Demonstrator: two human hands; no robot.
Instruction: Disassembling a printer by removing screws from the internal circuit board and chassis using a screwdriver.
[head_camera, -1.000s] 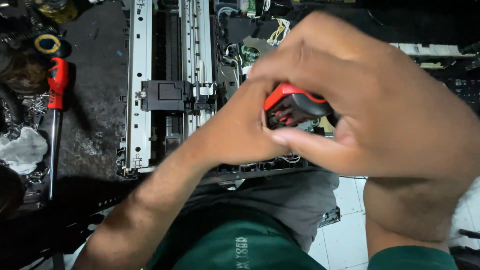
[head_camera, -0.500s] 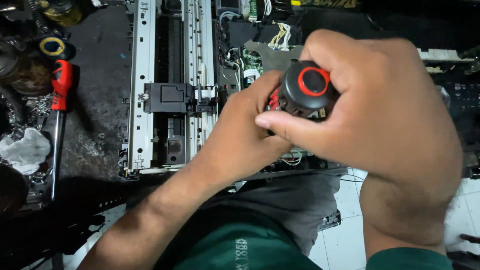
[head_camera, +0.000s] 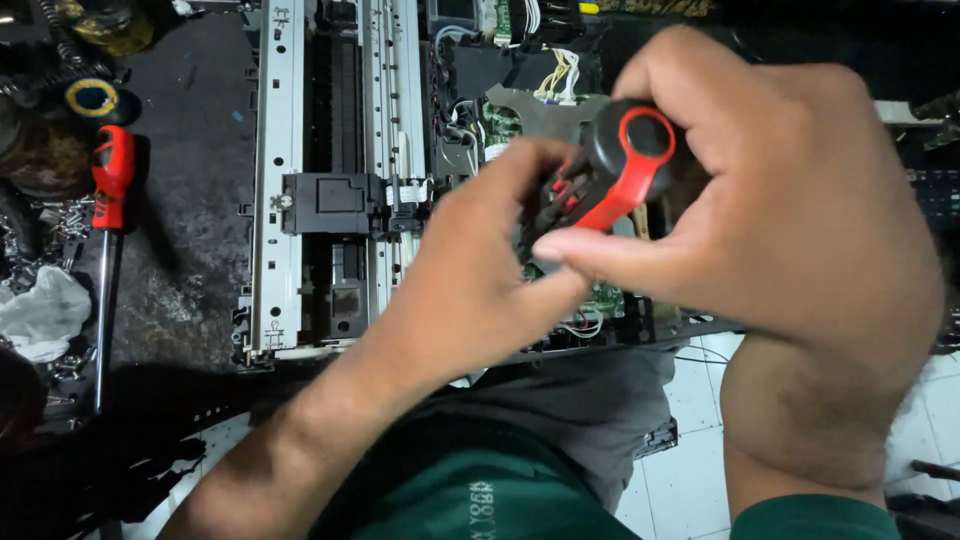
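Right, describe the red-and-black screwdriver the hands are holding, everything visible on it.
The screwdriver shows mainly its handle: black, seemingly rubbery, with red plastic-looking inlays and a red ring on the round butt cap, which faces the camera. It stands steeply, pointing down toward the opened machine's circuit board. The right hand wraps the upper handle, thumb below it; the left hand pinches the lower grip. Shaft and tip are hidden behind the fingers.

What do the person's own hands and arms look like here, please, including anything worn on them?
Both hands are bare: no gloves, rings or watch show. The left hand leads into a forearm bare along all its visible length. The right hand has a bare wrist, with a dark green sleeve cuff just showing at the bottom edge.
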